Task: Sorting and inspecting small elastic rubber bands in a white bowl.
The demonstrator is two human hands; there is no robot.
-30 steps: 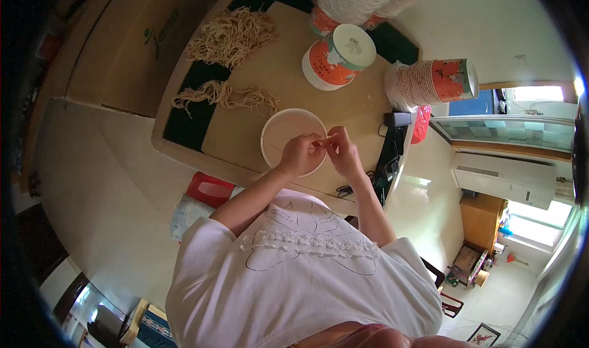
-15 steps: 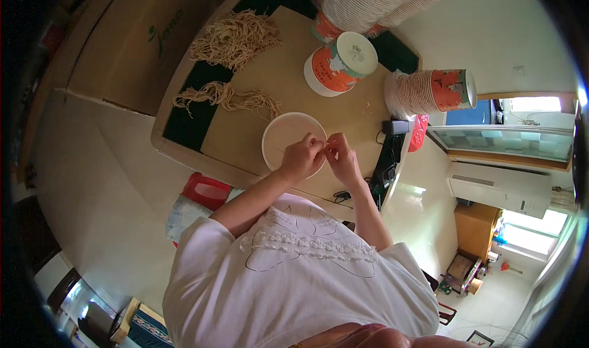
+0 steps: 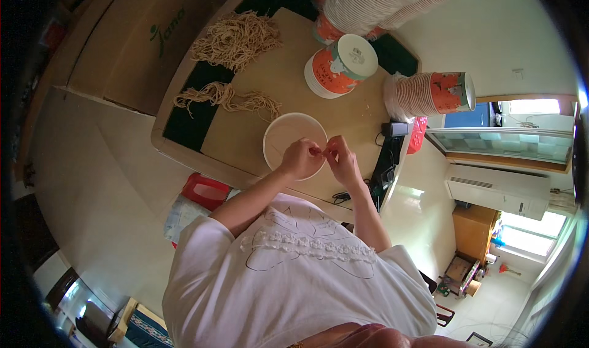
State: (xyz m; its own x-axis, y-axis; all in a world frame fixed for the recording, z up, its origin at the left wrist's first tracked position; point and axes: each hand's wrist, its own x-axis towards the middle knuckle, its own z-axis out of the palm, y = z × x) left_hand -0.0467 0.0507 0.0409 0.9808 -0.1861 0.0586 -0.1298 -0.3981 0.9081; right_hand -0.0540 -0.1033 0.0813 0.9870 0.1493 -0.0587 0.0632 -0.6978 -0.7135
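Note:
A white round paper bucket (image 3: 289, 129) stands with its mouth up at the near edge of the table. Over its right rim my left hand (image 3: 299, 158) and my right hand (image 3: 342, 162) meet, fingertips pinched close together. What they pinch is too small to make out. A thin line shows inside the bucket, perhaps a string. Just beyond lies a small bundle of beige cords (image 3: 230, 96), with a larger tangled heap of beige cord (image 3: 239, 39) farther back.
Behind the bucket, a short stack of upturned orange-and-white buckets (image 3: 334, 72) stands on brown cardboard (image 3: 245, 139). Bagged bucket stacks (image 3: 374, 4) fill the far side; another stack (image 3: 429, 93) lies at right. A black adapter (image 3: 396, 129) and cables sit along the right edge.
My hands stay pinched together at the bucket's rim, with only a slight shift of the fingers. Everything else is as before.

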